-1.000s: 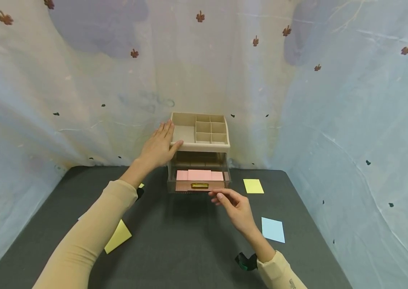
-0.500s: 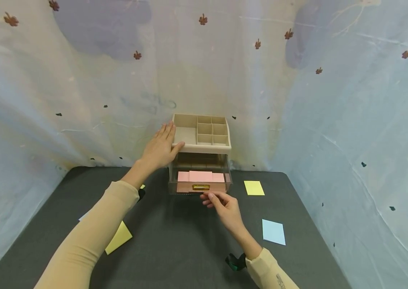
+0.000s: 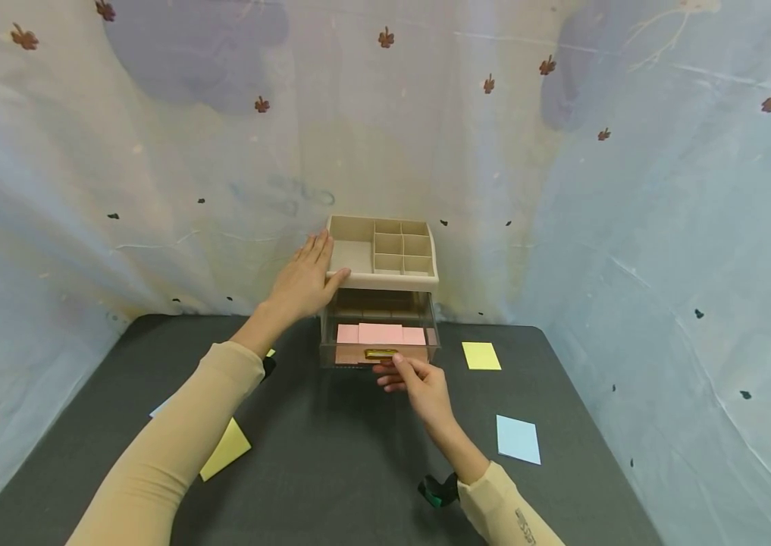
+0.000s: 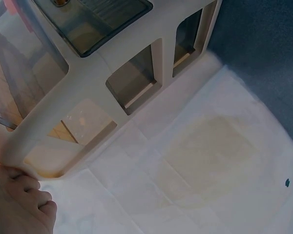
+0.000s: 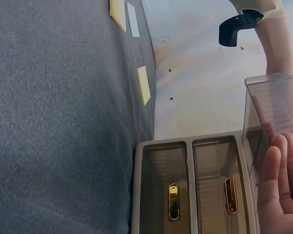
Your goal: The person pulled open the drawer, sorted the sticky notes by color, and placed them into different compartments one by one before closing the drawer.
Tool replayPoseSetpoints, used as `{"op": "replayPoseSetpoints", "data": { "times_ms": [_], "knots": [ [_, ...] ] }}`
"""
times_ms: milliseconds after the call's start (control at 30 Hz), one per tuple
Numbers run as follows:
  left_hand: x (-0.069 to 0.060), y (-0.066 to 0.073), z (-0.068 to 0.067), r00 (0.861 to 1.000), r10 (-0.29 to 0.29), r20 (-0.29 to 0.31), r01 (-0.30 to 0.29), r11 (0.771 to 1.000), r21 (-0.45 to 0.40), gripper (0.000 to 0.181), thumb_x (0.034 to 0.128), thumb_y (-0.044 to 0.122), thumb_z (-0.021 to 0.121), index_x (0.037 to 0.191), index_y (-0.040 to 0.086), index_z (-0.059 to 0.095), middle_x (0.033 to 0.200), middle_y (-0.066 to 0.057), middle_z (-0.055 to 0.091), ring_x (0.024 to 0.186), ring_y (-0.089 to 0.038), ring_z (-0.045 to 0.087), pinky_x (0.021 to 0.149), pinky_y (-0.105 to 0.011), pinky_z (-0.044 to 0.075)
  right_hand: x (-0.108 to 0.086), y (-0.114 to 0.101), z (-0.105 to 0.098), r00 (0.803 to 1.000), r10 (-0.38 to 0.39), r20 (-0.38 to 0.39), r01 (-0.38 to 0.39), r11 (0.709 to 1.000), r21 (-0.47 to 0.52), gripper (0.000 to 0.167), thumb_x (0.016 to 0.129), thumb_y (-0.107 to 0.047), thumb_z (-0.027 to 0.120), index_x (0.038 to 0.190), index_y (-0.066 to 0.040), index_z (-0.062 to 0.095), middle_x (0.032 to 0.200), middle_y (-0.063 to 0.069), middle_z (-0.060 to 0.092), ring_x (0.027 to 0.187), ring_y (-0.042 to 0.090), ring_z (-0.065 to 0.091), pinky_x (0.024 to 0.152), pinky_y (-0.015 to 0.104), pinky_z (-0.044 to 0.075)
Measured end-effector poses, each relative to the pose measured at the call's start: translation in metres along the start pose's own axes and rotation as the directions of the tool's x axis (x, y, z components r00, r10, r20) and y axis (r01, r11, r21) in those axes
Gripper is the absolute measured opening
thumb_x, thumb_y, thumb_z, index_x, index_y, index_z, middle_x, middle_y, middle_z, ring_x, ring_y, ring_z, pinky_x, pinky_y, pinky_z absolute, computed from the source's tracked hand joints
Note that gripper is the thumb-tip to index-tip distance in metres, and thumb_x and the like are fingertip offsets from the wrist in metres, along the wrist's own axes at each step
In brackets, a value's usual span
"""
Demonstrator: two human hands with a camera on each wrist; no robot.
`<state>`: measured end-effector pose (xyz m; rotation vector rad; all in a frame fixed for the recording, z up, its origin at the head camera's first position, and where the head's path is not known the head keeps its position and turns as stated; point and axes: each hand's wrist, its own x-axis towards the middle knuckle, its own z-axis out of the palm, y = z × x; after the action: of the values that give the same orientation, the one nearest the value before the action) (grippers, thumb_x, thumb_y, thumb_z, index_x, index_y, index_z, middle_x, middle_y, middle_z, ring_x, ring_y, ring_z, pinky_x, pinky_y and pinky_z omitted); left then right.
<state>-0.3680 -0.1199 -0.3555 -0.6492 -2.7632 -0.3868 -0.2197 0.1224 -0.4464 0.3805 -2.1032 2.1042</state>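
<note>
A cream desktop organizer (image 3: pixel 383 282) with a divided top tray stands at the back of the table. Its clear top drawer (image 3: pixel 346 353) is pulled out and holds pink sticky notes (image 3: pixel 380 334). My left hand (image 3: pixel 303 284) rests against the organizer's upper left side, fingers straight, thumb over the front rim. At the drawer front, my right hand (image 3: pixel 426 390) has its thumb by the right end of the gold handle (image 3: pixel 380 354), with its other fingers just below. In the right wrist view those fingers look nearly straight beside the drawer; the thumb is hidden.
Two lower drawers (image 5: pixel 165 168) with gold handles are pushed in. On the dark table lie a yellow sticky note (image 3: pixel 481 356) and a blue one (image 3: pixel 518 439) at right, and a yellow one (image 3: pixel 227 451) by my left forearm. A patterned curtain (image 3: pixel 385 152) hangs behind.
My right hand has moved left along the drawer front and then slightly up to the gold handle. My left hand stays against the organizer, and the drawer remains pulled out.
</note>
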Motion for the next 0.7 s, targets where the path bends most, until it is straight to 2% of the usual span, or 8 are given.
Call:
{"op": "replayPoseSetpoints", "data": {
  "times_ms": [167,700],
  "knots": [
    [0.0007,-0.0005,0.0008,1.000,0.000,-0.001,0.000,1.000,0.007,0.086,0.1094,0.061,0.027,0.165,-0.002,0.010,0.174,-0.017,0.001,0.160,-0.038,0.006,0.129,-0.053,0.015,0.0011,0.0000,0.0008,1.000,0.015,-0.002,-0.015,1.000,0.019,0.035,0.108,-0.022,0.060,0.110,0.009,0.076,0.102,0.024,0.077,0.081,0.028,0.076,0.073,0.034,0.064],
    [0.0021,-0.0005,-0.0002,1.000,-0.002,0.007,0.001,1.000,0.023,0.087,0.1092,0.062,0.027,0.165,-0.002,0.010,0.173,-0.017,0.002,0.160,-0.038,0.007,0.128,-0.053,0.015,0.0040,-0.0001,0.0020,1.000,0.026,0.001,-0.026,0.999,0.023,0.037,0.108,-0.026,0.061,0.109,0.008,0.076,0.102,0.023,0.077,0.083,0.029,0.076,0.074,0.034,0.064]
  ]
}}
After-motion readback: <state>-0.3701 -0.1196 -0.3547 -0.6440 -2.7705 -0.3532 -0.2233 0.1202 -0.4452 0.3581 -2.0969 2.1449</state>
